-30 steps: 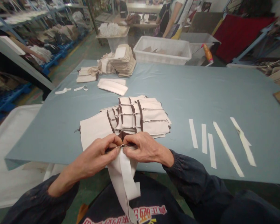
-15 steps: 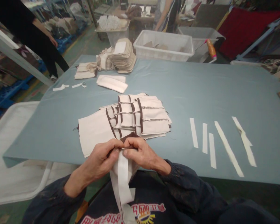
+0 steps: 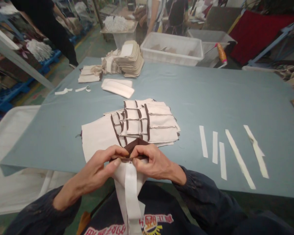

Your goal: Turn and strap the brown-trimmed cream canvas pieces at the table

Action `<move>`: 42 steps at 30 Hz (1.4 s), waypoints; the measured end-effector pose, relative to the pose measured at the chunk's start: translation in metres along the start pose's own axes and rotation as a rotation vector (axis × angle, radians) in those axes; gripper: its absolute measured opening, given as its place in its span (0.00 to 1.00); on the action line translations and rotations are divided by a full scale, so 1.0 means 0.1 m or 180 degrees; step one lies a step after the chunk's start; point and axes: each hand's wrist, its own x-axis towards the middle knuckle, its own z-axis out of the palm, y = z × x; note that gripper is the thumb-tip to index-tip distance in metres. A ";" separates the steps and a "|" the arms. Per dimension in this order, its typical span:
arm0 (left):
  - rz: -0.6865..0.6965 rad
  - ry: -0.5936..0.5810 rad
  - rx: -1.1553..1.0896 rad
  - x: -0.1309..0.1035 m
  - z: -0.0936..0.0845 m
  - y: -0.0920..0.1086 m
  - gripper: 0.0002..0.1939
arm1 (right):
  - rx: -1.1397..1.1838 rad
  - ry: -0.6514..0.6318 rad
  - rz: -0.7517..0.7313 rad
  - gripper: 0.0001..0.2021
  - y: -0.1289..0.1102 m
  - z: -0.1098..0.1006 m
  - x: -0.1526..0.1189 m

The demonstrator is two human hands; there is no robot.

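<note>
My left hand pinches the left part of the brown edge of a cream cloth piece. Close beside it, my right hand grips the same edge, thumb and fingers pressed together. A white strip hangs from the edge between my hands, down over my lap. Just beyond my fingers, a pile of cream cloth pieces with dark brown trim lies on the blue-green table cover.
Several white strips lie at the right. Toward the back left are a stack of beige pieces and two pale flat pieces. Beyond the table are a clear bin, an orange-handled tool and people standing.
My hands have moved slightly apart along the brown edge, showing more of it. The person at the back left has shifted to the right.
</note>
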 end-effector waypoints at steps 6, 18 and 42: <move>-0.0059 -0.0519 0.0403 0.02 -0.08 0.09 0.16 | -0.0951 0.0189 -0.0914 0.07 -0.02 -0.04 -0.05; -0.0416 -0.0779 0.0137 0.00 -0.13 0.20 0.17 | -0.1908 -0.0063 -0.1140 0.08 -0.07 0.05 -0.14; -0.0556 -0.0426 -0.1062 -0.57 0.19 0.39 0.22 | -0.0057 -0.0971 -0.0561 0.08 -0.35 0.05 -0.40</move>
